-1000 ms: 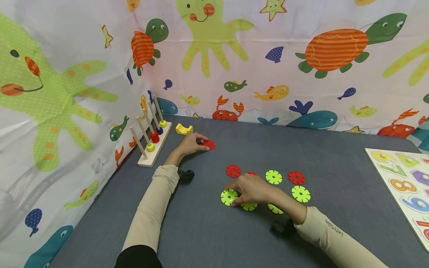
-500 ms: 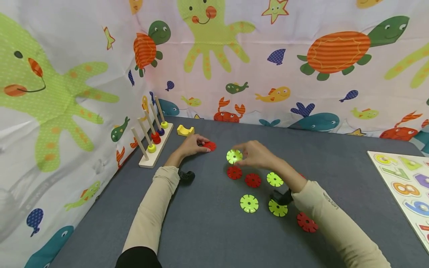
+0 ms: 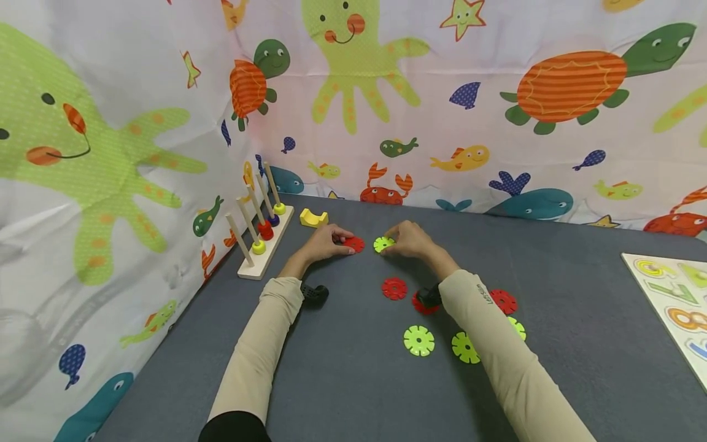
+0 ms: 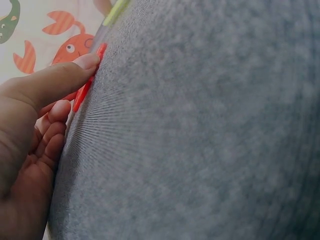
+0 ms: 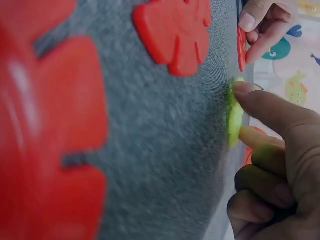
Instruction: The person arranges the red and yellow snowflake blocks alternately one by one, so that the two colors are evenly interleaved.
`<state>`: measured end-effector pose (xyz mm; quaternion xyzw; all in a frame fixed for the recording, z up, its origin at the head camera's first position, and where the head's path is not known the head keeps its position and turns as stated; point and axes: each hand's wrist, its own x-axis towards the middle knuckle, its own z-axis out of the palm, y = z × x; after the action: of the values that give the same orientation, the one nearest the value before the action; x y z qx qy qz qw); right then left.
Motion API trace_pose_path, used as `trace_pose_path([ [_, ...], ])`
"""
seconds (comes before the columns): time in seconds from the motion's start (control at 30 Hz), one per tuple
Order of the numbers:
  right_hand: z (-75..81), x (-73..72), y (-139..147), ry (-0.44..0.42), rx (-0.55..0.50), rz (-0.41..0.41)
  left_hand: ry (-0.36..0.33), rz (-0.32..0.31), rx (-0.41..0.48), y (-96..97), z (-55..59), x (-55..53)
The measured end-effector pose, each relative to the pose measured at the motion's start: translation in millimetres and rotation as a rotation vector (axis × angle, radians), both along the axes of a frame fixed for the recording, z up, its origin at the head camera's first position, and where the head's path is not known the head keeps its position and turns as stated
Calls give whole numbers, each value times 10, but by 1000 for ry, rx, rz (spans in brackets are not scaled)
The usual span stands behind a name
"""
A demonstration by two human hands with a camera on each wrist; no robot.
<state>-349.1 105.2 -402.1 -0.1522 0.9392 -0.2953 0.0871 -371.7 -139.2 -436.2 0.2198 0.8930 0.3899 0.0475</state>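
My left hand (image 3: 324, 244) pinches a red notched plastic disc (image 3: 356, 245) between thumb and fingers, low at the grey tabletop. In the left wrist view the thumb lies over the red disc (image 4: 89, 82), which shows nearly edge-on. Just right of it, my right hand (image 3: 413, 240) holds a yellow-green notched disc (image 3: 382, 245) by its edges. A small gap separates the two discs. In the right wrist view, thumb and a finger grip the yellow-green disc (image 5: 235, 115) at opposite sides, the other fingers curled below.
Loose discs lie nearer me: a red one (image 3: 394, 288), yellow-green ones (image 3: 418, 341) and others partly under the right forearm. A wooden peg stand (image 3: 265, 242) with coloured rings is at left, beside a yellow curved block (image 3: 313, 218). A number puzzle board (image 3: 671, 307) lies at right.
My right hand has picked up the yellow-green disc from the near row and carried it away from me, up beside the red disc. My left hand has stayed on the red disc.
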Motion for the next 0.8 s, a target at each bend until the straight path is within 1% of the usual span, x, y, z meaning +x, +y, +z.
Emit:
trace_pose_path([
  [0.1, -48, -1, 1, -29, -32, -35, 4, 2, -2, -3, 12, 0],
  [0.2, -89, 9, -1, -61, -66, -86, 6, -4, -1, -5, 16, 5],
  [0.33, -130, 19, -17, -81, -63, -137, 8, -9, 2, 0, 16, 12],
  [0.57, -119, 19, -119, -70, -6, -174, -12, 6, -16, 19, 31, 25],
  [0.8, -120, 32, -181, -78, -17, -189, -13, -7, -26, 11, 35, 25],
])
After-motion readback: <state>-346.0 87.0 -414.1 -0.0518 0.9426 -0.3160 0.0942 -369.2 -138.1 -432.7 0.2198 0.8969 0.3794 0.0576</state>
